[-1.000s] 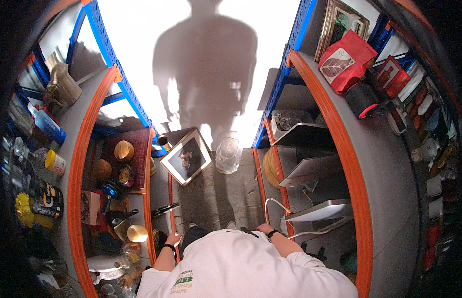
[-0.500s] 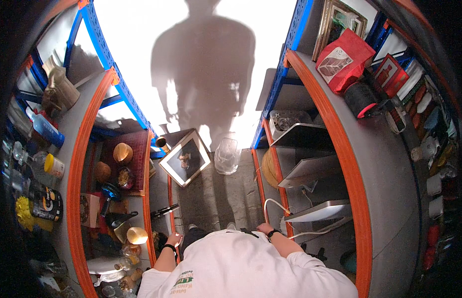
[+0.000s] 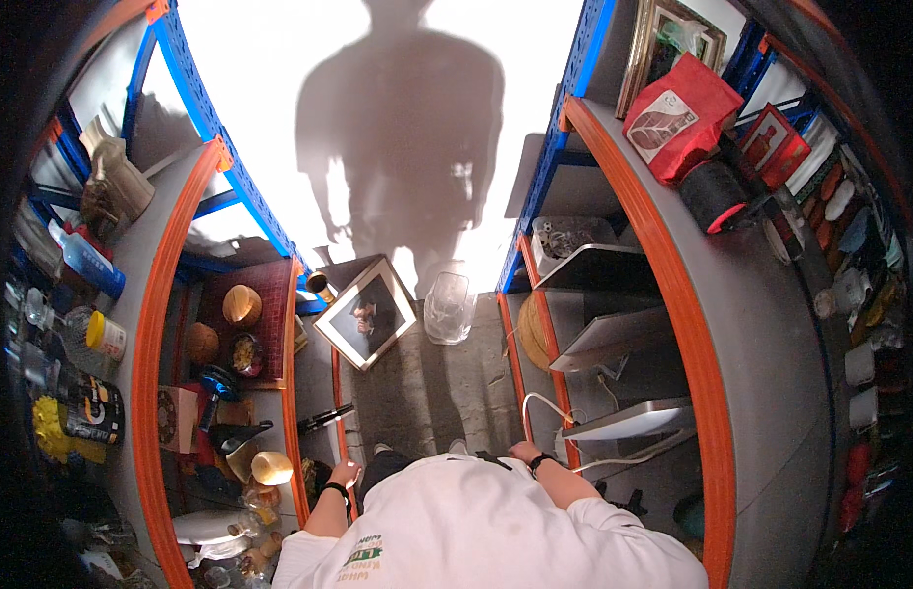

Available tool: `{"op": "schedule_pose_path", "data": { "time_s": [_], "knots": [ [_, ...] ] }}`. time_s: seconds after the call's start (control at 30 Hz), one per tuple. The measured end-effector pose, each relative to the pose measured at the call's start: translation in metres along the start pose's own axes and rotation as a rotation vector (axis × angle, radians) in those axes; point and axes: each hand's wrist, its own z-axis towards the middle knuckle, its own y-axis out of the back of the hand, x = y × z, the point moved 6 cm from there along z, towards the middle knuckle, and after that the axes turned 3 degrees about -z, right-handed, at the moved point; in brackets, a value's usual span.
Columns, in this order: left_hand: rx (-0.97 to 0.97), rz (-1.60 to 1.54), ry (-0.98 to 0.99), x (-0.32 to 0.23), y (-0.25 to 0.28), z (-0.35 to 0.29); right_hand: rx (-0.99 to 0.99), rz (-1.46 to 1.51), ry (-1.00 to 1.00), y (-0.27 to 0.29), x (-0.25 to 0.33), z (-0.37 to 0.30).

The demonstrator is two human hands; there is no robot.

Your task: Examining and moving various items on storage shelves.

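My left hand (image 3: 346, 474) hangs low at my left side, a black band round its wrist. It is nearest the orange edge of the left lower shelf, and no object shows in it. On the other side my right hand (image 3: 524, 452) hangs by my hip, also with a dark band and nothing visible in it. Both hands look small and loosely open, with fingers partly hidden. Ahead on the floor, a framed picture (image 3: 366, 314) leans at an angle beside a clear plastic container (image 3: 448, 308). A slim black object (image 3: 326, 418) lies just beyond my left hand.
Blue-and-orange racks stand on both sides. The left rack (image 3: 174, 344) holds a wooden ball (image 3: 241, 305), a blue bottle (image 3: 87, 258) and a black canister (image 3: 93, 407). Flat panels (image 3: 628, 418), a red bag (image 3: 682, 118) and a black cylinder (image 3: 713, 194) sit at right. A white wall stands ahead.
The view has shifted very slightly. Both hands and the things on the racks stay in place.
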Motion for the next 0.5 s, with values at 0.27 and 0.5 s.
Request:
{"op": "schedule_pose_path", "data": {
  "time_s": [0.27,0.5],
  "knots": [
    [-0.117,-0.164,-0.033,-0.002,0.002,0.007,0.128,-0.048,-0.016,0.011,0.003,0.001],
    [-0.072,-0.116,0.025,-0.003,0.002,0.004,0.181,-0.114,-0.037,0.005,-0.004,0.001]
  ]
}}
